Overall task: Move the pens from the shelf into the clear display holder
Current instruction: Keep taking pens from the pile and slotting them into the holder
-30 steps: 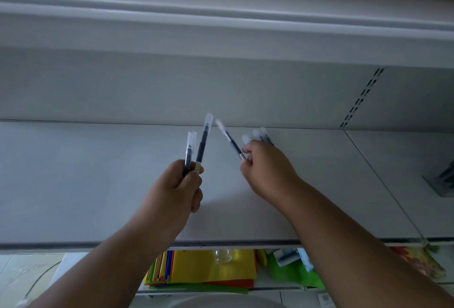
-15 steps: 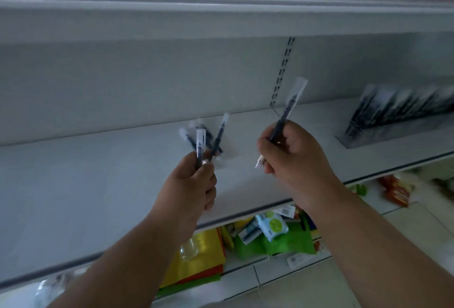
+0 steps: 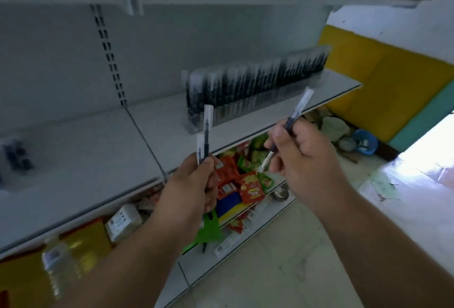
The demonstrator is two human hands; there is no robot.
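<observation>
The view has swung right: the clear display holder (image 3: 255,91) now sits at one o'clock, seemingly nearly full. The left hand (image 3: 194,185) grips two pens (image 3: 205,133); the right hand (image 3: 302,158) pinches one pen (image 3: 293,117), ready to insert.

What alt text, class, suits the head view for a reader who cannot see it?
Left hand grips two pens, right hand one pen, before a grey shelf bearing a clear display holder full of pens.

red snack packets (image 3: 250,188), plastic bottle (image 3: 57,266)
</observation>
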